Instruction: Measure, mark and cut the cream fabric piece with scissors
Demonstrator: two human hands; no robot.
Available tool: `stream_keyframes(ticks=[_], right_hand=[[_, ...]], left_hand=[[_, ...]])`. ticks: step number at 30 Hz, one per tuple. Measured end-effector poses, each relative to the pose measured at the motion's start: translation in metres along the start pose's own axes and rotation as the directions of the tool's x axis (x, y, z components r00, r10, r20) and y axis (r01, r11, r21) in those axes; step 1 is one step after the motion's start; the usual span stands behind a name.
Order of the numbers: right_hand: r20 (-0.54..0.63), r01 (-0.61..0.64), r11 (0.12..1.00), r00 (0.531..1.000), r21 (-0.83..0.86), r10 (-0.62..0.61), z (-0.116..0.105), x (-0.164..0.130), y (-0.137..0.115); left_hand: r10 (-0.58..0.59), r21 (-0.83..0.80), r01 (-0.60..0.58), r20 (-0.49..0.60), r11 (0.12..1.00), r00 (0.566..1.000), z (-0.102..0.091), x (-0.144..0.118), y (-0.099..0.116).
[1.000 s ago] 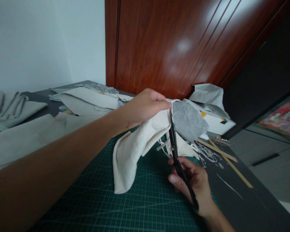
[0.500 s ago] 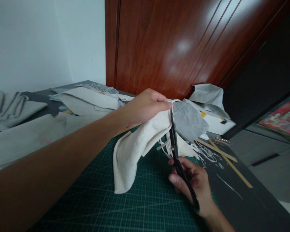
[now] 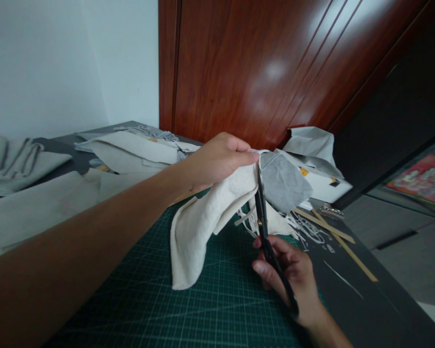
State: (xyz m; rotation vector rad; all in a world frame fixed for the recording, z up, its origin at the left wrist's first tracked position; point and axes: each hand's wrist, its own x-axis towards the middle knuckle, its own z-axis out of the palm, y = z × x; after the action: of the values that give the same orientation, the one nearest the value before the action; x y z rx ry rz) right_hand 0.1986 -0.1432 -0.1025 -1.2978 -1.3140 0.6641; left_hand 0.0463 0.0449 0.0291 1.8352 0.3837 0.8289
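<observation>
My left hand (image 3: 226, 157) pinches the upper edge of a cream fabric piece (image 3: 199, 232), which hangs down over the green cutting mat (image 3: 210, 319). In my right hand (image 3: 288, 270) is a pair of black scissors (image 3: 263, 222), blades pointing up and away from me. Their tips meet the fabric's right edge, just below my left fingertips. The blades look nearly closed; whether fabric lies between them is too small to tell. Behind the scissors lie a grey cloth piece (image 3: 284, 181) and another cream piece (image 3: 277, 222).
Thin white offcuts (image 3: 311, 229) and crossed wooden strips (image 3: 344, 246) lie right of the mat. A white box (image 3: 328, 183) stands at the back right. Folded grey fabric (image 3: 14, 159) and pale sheets (image 3: 58, 205) cover the left side. A brown wooden panel (image 3: 239, 72) rises behind the table.
Almost nothing differs. Both hands, the fabric and the scissors keep their places, with only a very slight shift of the whole view.
</observation>
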Motion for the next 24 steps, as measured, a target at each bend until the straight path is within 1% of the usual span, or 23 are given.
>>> stream_keyframes(ticks=[7, 11, 16, 21, 24], right_hand=[[-0.012, 0.016, 0.998, 1.000, -0.058, -0.017, 0.000, -0.001, -0.003], [-0.010, 0.011, 0.997, 1.000, -0.077, -0.012, 0.001, -0.001, -0.003], [-0.017, 0.004, 0.997, 1.000, -0.082, -0.005, 0.001, -0.001, -0.002], [-0.024, 0.014, 0.995, 1.000, -0.096, -0.016, 0.002, -0.002, -0.002], [-0.019, 0.026, 0.994, 0.999, -0.108, -0.028, 0.002, -0.002, -0.003]], left_hand=[[0.022, -0.014, -0.021, 0.019, 1.000, 1.000, 0.000, -0.001, -0.001], [0.000, -0.047, 0.001, 0.027, 0.999, 1.000, 0.001, -0.002, 0.000], [0.005, -0.046, -0.004, 0.035, 0.999, 0.999, 0.000, -0.002, 0.002], [-0.044, -0.124, 0.054, 0.084, 0.991, 0.996, -0.001, -0.004, 0.009], [-0.086, -0.127, 0.096, 0.076, 0.987, 0.993, -0.002, -0.005, 0.012]])
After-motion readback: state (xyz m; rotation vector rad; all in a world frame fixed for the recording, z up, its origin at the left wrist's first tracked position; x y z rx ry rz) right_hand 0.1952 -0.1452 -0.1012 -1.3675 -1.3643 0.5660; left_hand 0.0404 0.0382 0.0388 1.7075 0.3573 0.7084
